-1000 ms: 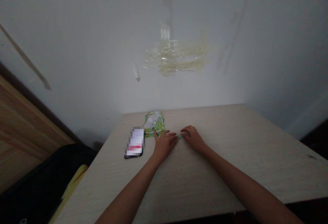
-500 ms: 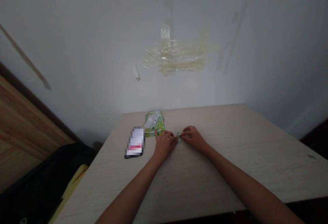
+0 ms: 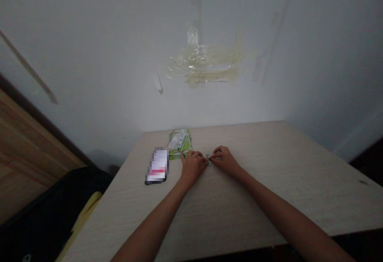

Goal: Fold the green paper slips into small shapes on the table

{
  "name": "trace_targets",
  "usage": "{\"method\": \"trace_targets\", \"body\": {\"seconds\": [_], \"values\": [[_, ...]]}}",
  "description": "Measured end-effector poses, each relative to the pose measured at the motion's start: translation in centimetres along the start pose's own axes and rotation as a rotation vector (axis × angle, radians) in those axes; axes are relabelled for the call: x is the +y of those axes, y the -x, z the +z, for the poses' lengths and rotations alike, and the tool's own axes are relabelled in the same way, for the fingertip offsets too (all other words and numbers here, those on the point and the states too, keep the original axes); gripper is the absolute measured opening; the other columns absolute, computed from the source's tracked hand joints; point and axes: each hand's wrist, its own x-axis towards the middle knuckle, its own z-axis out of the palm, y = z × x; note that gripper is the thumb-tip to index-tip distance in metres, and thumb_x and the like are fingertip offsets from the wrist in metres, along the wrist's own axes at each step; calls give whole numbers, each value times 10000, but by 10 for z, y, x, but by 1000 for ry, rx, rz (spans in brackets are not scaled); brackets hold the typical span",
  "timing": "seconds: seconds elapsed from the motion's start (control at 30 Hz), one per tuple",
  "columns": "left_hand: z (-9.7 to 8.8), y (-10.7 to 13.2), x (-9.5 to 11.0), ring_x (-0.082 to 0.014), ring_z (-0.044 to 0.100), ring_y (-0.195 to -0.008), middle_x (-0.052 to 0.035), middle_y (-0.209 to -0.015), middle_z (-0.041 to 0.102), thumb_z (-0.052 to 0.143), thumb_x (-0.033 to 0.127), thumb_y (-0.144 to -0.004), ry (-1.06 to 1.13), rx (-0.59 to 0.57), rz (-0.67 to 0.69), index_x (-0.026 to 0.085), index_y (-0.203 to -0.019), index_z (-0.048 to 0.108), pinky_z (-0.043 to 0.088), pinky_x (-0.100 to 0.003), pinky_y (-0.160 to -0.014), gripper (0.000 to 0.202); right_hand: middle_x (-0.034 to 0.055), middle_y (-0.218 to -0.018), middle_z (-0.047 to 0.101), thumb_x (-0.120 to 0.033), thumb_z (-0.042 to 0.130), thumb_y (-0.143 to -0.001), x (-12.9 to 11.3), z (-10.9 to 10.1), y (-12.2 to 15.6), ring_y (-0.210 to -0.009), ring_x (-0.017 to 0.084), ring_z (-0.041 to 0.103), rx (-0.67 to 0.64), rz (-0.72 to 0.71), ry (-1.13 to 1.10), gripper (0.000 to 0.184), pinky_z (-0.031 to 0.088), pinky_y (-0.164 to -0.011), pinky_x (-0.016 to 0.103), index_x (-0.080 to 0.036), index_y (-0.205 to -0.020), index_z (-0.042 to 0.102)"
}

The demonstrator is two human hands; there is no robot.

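Note:
A small folded green-and-white piece (image 3: 208, 161), like paper or a wrapper, lies low over the table between my hands. My left hand (image 3: 193, 168) rests on the tabletop with its fingertips closed on the piece's left side. Its thumb or another digit points out toward a stack of green printed packets (image 3: 180, 140). From the right, my right hand (image 3: 226, 161) pinches the piece between thumb and fingers, the other fingers curled above. Exactly how the piece is folded is too small to make out.
A phone (image 3: 158, 165), its screen blurred out, lies left of my left hand. The pale wooden table (image 3: 254, 214) meets a wall with peeling clear tape (image 3: 206, 64). A dark bag (image 3: 54, 210) and a yellow cloth (image 3: 80, 222) sit beyond the table's left edge.
My right fingertips have shifted slightly left and down at the small piece. My left hand, the phone and the packets stay in place; the view moved a touch.

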Motion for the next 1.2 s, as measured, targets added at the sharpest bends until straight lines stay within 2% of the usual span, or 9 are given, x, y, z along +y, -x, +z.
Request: {"method": "trace_targets", "body": {"seconds": [0.37,0.73,0.97,1.2], "values": [[3,-3,0,-248,464,-1160,31,-1158,644,625,446,-828,30,-39,-62,345,-898,706,140,-641,-1085,147,72,-1043,611,-310,685,-808,1,2,2,-1032,220,524,-5,-33,70,126,413,-962,376,-299,-899,772],[2,-4,-1,-253,454,-1193,45,-1198,640,640,444,-816,49,-44,-70,355,-878,696,96,-694,-1070,122,99,-1084,561,-324,639,-848,-3,3,0,-1058,231,496,1,31,103,180,418,-962,371,-287,-978,758],[0,-4,0,-259,450,-1210,31,-1211,638,621,443,-828,56,-52,-78,342,-883,698,96,-688,-1075,139,112,-1080,560,-306,621,-861,-5,4,-3,-1042,240,506,9,50,118,201,421,-949,388,-290,-1017,746],[2,-3,-2,-257,444,-1219,34,-1217,633,627,440,-826,65,-48,-83,349,-889,698,85,-689,-1072,131,96,-1081,601,-311,632,-848,5,5,-3,-1047,223,530,49,83,15,189,422,-955,365,-270,-986,754]]}}
